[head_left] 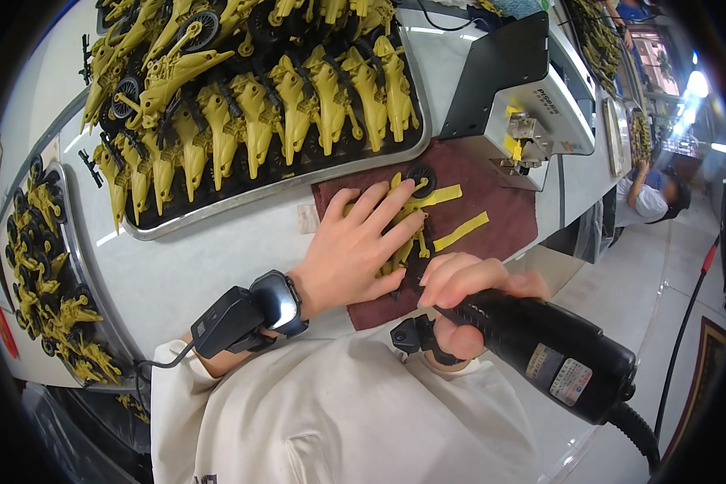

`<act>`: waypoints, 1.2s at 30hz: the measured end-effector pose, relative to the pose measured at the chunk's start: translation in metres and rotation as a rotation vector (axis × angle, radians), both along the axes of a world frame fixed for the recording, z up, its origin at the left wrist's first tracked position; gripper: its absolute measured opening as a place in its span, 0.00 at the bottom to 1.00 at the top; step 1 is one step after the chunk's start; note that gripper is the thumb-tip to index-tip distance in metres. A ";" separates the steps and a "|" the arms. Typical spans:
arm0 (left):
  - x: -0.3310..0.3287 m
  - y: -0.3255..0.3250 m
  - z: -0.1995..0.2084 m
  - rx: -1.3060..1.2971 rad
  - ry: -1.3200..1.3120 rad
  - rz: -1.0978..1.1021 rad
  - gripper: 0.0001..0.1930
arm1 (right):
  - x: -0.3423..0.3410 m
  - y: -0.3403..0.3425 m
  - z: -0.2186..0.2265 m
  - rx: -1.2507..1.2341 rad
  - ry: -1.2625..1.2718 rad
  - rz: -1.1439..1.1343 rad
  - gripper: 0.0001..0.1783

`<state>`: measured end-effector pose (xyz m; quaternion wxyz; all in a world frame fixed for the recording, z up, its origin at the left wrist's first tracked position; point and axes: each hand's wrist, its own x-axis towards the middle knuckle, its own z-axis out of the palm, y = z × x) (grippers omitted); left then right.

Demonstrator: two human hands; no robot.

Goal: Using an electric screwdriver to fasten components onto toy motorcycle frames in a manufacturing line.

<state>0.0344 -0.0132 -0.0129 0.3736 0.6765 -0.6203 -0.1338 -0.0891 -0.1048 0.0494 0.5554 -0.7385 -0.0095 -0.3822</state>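
A yellow and black toy motorcycle (402,256) lies on a dark red cloth (504,230) in front of me. My left hand (359,242) is over it from the left, fingers spread across its body and thumb on its near side, holding it down; much of the toy is hidden beneath. My right hand (480,298) is wrapped round a black electric screwdriver (552,347), tilted with its cord end toward the lower right. The driver's tip is hidden behind my fingers, close to the toy. Two yellow strips (461,231) lie on the cloth beside the toy.
A metal-rimmed tray (278,181) of yellow toy motorcycles fills the far left. Another tray (81,266) of them stands at the left edge. A screw feeder (540,121) with a black plate stands beyond the cloth. A person (649,194) sits at far right.
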 end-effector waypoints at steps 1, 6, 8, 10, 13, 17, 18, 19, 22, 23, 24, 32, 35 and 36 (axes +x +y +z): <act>0.000 0.000 -0.001 -0.004 0.000 0.000 0.31 | -0.003 -0.003 0.002 0.094 0.013 0.119 0.37; 0.000 0.001 0.000 0.021 -0.041 0.008 0.33 | -0.004 -0.009 0.006 0.218 0.029 0.241 0.39; 0.000 0.002 0.002 0.020 -0.055 0.012 0.33 | -0.004 -0.015 0.009 0.275 0.007 0.276 0.36; 0.000 0.003 0.006 0.041 -0.044 0.016 0.33 | 0.004 -0.034 0.026 0.100 -0.089 0.046 0.34; -0.003 -0.002 0.004 0.024 -0.053 -0.007 0.32 | 0.021 -0.065 0.062 0.039 -0.256 -0.510 0.31; -0.001 0.002 0.004 0.031 -0.034 -0.003 0.33 | 0.049 -0.122 0.067 -0.069 -0.293 -0.732 0.25; -0.001 0.002 0.005 0.026 -0.039 -0.007 0.33 | 0.049 -0.128 0.062 -0.061 -0.202 -0.733 0.24; 0.000 0.001 0.005 0.014 -0.043 -0.013 0.33 | 0.048 -0.131 0.058 -0.053 -0.109 -0.735 0.24; -0.001 0.006 0.003 0.019 -0.044 -0.003 0.33 | 0.051 -0.104 0.061 0.090 -0.131 -0.636 0.27; 0.000 0.005 0.003 0.016 -0.045 -0.003 0.33 | 0.046 -0.095 0.063 0.158 -0.121 -0.572 0.27; 0.000 0.004 0.003 0.017 -0.044 0.000 0.33 | 0.035 -0.084 0.058 0.215 -0.133 -0.494 0.28; -0.002 0.004 0.003 0.028 -0.051 0.006 0.35 | -0.013 -0.011 0.022 0.059 -0.170 -0.285 0.45; -0.003 0.003 0.003 0.029 -0.058 0.004 0.35 | -0.016 -0.007 0.017 0.119 -0.205 -0.268 0.48; -0.004 0.003 0.003 0.026 -0.052 0.000 0.35 | -0.016 -0.006 0.016 0.151 -0.206 -0.289 0.47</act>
